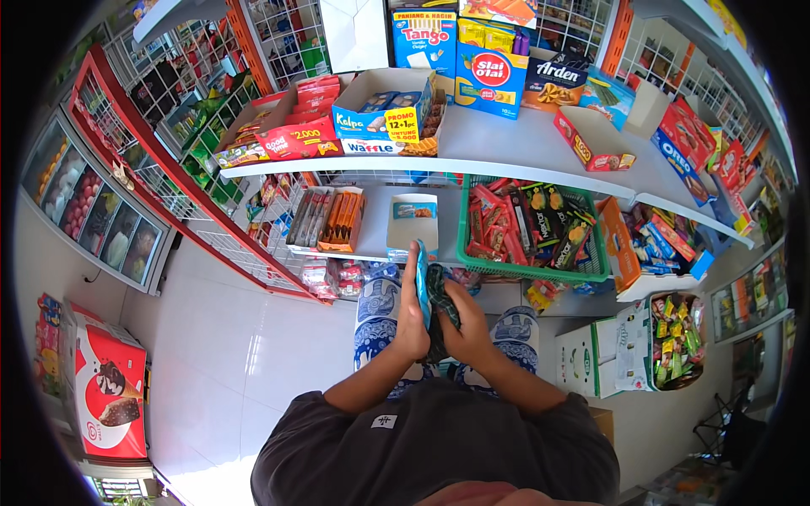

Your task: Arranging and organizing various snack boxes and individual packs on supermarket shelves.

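Observation:
Before my chest, my left hand (412,316) holds a flat light-blue packet (423,281) upright against its palm, fingers straight and pointing to the shelf. My right hand (467,319) grips a dark green patterned cloth (438,303), bunched up against the packet's right side. Just beyond my fingertips an open white carton (412,229) stands on the lower shelf, with a small blue packet or printed panel at its far end. Right of it sits a green plastic basket (601,276) of red and black wrapped snacks.
Boxes of brown and orange bars (342,218) stand left on the lower shelf. The upper shelf's edge (443,166) carries biscuit boxes above. A carton of sweets (677,341) is at the right, a red wire rack (190,202) at the left. My knees are close to the shelf.

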The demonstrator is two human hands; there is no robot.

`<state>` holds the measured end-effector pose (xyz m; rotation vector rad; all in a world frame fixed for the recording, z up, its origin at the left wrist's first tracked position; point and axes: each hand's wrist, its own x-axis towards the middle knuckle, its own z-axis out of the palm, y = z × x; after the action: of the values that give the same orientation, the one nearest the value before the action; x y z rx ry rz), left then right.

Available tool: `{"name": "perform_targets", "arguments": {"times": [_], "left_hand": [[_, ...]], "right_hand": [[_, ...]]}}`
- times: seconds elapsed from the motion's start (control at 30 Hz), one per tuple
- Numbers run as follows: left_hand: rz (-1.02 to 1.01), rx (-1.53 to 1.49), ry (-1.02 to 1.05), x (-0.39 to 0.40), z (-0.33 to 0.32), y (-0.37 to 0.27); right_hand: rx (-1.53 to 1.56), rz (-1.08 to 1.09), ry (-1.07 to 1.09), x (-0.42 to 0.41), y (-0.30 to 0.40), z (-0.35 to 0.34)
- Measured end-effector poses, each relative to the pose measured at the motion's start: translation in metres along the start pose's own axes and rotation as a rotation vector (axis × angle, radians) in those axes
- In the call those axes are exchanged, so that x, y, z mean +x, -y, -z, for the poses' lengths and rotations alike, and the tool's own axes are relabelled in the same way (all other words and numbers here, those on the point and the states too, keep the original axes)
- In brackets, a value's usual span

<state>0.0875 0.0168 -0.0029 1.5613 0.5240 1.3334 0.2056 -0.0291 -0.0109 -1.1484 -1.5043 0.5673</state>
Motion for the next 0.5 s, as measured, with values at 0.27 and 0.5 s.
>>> {"name": "perform_targets", "arguments": {"times": [0.27,0.5], "left_hand": [[0.039,-0.007,0.172,-0.011,-0.007,-0.004],[0.072,-0.127,0.176,-0.017,0.002,0.016]], "right_hand": [[-0.082,0.097,-0.081,0.021,0.017,0.011],[-0.237,0.246,-0.048,0.026,0.026,0.018]]}}
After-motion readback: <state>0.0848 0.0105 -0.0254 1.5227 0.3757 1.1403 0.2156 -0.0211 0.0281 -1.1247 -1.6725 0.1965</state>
